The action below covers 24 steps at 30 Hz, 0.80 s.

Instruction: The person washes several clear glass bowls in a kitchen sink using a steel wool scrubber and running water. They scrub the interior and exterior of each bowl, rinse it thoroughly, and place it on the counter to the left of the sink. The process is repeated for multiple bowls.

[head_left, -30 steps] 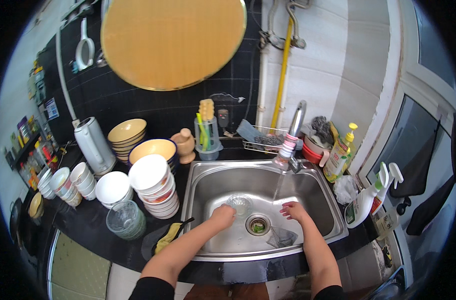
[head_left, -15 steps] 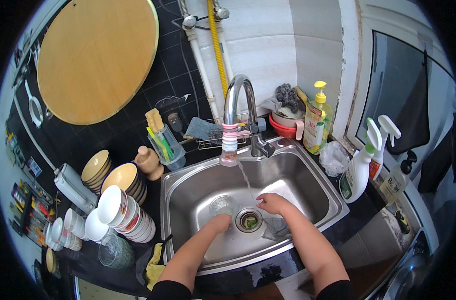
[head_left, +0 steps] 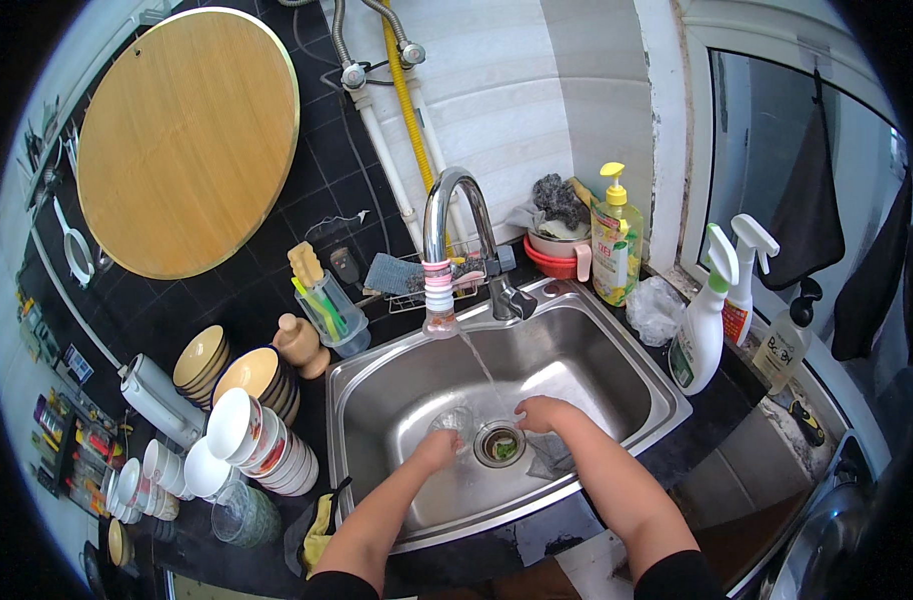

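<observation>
My left hand [head_left: 436, 451] grips the rim of a clear glass bowl [head_left: 453, 419] low in the stainless steel sink [head_left: 377, 480]. The bowl is tilted and see-through, so its outline is faint. From the chrome tap [head_left: 459, 185] a thin stream of water [head_left: 484, 365] falls between my two hands. My right hand [head_left: 545, 413] is beside that stream, fingers curled together, with nothing visible in them. Under its wrist a grey cloth [head_left: 550, 456] lies on the sink floor. The drain [head_left: 499, 444] sits between my hands with green scraps in it.
Left of the sink stand stacked white bowls [head_left: 277, 445], tan bowls [head_left: 252, 378], glass bowls [head_left: 247, 515] and a yellow-black cloth [head_left: 320, 530]. A utensil holder [head_left: 337, 315] is behind. At right are a yellow pump bottle [head_left: 617, 240], a plastic bag [head_left: 657, 310] and spray bottles [head_left: 702, 325].
The view has shifted slightly, so the surroundings sit a little differently. The glass bowl stays in my left hand near the drain, and my right hand remains beside the running water.
</observation>
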### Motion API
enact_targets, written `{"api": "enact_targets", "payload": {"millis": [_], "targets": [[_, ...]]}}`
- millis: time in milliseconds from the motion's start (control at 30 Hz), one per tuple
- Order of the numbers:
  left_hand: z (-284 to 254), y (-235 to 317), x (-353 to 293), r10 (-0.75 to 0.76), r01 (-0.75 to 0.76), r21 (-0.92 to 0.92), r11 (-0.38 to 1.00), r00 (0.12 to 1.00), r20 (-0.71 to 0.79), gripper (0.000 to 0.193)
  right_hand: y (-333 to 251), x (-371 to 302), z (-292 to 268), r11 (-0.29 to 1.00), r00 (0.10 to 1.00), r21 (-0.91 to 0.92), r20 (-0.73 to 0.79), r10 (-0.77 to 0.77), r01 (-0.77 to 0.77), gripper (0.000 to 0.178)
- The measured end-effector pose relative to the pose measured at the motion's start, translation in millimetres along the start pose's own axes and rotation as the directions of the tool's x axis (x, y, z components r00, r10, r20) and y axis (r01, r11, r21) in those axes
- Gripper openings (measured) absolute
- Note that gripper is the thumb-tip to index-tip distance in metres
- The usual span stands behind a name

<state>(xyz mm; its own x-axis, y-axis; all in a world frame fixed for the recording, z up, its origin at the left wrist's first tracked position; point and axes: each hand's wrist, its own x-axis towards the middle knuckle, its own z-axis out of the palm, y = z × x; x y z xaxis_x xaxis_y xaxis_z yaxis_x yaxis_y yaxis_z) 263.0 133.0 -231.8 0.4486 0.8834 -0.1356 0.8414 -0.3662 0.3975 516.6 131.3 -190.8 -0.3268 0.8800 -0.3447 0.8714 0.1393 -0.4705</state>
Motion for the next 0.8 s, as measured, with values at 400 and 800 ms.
{"api": "enact_targets", "payload": {"millis": [400, 800], "targets": [[-33, 43, -30, 0.171, -0.223, 0.279, 0.934, 0.965, 0.199, 0.014, -4, -4, -5, 1.0, 1.0, 0.005, 0.013, -0.013, 0.013, 0.048], [-49, 94, -19, 0.583, -0.502, 0.375, 0.779, 0.8, -0.141, 0.008, -6, -3, -11, 0.913, 0.962, 0.401, -0.272, 0.037, 0.078, 0.052]]}}
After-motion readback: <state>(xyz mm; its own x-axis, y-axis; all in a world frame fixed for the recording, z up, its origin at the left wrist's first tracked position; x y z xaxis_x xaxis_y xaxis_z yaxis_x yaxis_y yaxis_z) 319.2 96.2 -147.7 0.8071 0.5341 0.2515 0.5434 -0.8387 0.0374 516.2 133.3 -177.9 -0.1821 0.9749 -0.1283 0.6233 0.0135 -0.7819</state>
